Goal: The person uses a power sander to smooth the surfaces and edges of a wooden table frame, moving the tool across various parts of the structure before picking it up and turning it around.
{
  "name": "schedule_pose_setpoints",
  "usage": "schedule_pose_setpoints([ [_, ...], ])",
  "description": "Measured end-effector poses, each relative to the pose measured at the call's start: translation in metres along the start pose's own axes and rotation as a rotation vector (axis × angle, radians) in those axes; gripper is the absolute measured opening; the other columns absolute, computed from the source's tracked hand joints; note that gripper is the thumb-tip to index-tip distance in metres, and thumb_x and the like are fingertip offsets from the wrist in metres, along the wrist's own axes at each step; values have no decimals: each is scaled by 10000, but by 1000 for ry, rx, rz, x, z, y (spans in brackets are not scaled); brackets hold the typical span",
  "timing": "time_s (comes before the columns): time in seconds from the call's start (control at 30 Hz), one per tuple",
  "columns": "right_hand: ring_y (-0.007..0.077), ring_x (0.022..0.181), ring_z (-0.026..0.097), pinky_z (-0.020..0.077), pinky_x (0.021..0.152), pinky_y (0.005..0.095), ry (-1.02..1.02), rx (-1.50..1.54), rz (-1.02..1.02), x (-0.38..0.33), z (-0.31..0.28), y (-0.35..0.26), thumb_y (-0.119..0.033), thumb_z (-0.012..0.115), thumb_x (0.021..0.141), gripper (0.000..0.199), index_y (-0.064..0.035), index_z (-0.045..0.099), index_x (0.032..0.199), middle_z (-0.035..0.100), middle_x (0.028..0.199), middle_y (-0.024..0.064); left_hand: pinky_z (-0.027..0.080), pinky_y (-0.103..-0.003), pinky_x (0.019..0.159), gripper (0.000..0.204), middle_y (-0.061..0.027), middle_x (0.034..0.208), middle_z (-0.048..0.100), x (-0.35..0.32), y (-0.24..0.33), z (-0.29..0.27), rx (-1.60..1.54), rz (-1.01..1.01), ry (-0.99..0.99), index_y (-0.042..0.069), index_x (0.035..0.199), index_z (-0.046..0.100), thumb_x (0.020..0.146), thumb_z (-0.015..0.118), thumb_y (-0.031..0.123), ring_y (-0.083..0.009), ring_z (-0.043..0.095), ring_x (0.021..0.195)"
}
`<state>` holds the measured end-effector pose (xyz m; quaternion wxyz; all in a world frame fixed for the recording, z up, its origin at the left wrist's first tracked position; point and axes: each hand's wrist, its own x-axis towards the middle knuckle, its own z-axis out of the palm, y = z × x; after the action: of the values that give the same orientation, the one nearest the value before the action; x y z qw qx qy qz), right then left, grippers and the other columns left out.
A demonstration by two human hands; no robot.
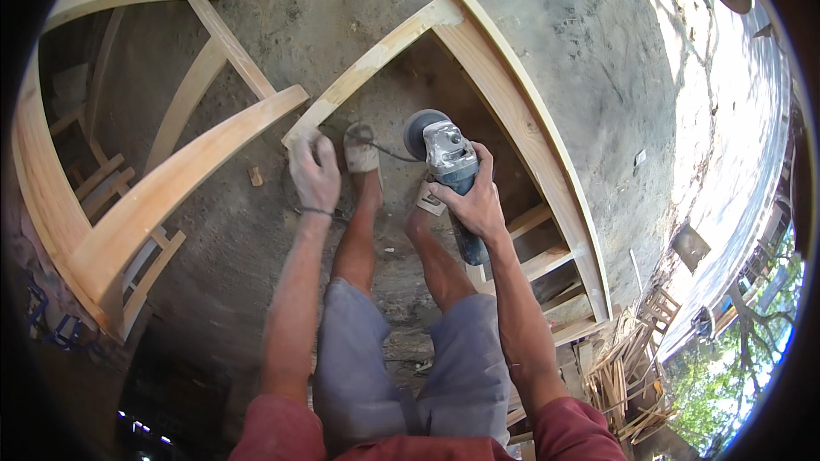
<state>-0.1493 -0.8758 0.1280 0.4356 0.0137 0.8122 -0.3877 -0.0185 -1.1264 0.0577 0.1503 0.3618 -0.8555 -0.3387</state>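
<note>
My right hand (472, 202) grips a blue and grey angle grinder (446, 160), whose round disc (421, 131) points toward the inside of a curved wooden frame (521, 119). My left hand (314, 172) rests on the lower end of the frame's straight rail (367, 67), fingers closed over the wood. A thin black cord (389, 150) runs from the grinder across my left foot. Both feet stand on the dusty concrete floor (598, 60) inside the frame.
A second curved wooden frame (154, 196) lies at the left, with slatted wooden pieces (107, 183) under it. A pile of wood offcuts (619, 376) sits at the lower right. A small wood block (255, 176) lies on the floor near my left hand.
</note>
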Motion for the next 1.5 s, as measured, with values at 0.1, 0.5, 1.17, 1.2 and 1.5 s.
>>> schedule_pose_setpoints([
  [0.1, 462, 1187, 647, 513, 982, 500, -39, -174, -143, 20, 7, 21, -362, 844, 768, 958, -123, 295, 1517, 663, 1263, 281, 514, -517, 912, 383, -259, 1093, 674, 39, -62, 8, 200, 50, 44, -47, 1291, 574, 1048, 531, 245, -447, 652, 1014],
  [0.5, 493, 962, 686, 547, 841, 563, -17, -489, -460, 190, 129, 57, -372, 744, 827, 923, -43, 281, 1555, 692, 1028, 316, 533, -551, 833, 366, -190, 965, 739, 58, -102, 54, 375, -174, -167, 156, 1099, 690, 1048, 439, 417, -452, 692, 934],
  [1.17, 536, 1052, 670, 538, 906, 574, 221, -586, -544, 233, 128, 60, -452, 749, 845, 942, -120, 240, 1564, 684, 1136, 352, 562, -463, 839, 365, -190, 1035, 744, 45, -117, 46, 70, 195, 75, 11, 1146, 671, 1022, 568, 338, -385, 720, 954],
  [1.2, 545, 1067, 663, 538, 906, 572, 253, -604, -551, 236, 123, 57, -449, 753, 848, 934, -109, 244, 1553, 680, 1152, 358, 566, -449, 837, 337, -191, 1032, 747, 46, -120, 47, 28, 240, 117, -6, 1156, 669, 1014, 595, 290, -375, 728, 951],
  [1.5, 537, 1059, 670, 530, 926, 577, 227, -573, -533, 223, 146, 57, -488, 750, 843, 948, -133, 235, 1556, 690, 1110, 356, 564, -371, 776, 286, -87, 904, 700, 2, -84, -19, -606, 397, 23, -21, 1127, 684, 950, 676, 203, -208, 688, 853],
])
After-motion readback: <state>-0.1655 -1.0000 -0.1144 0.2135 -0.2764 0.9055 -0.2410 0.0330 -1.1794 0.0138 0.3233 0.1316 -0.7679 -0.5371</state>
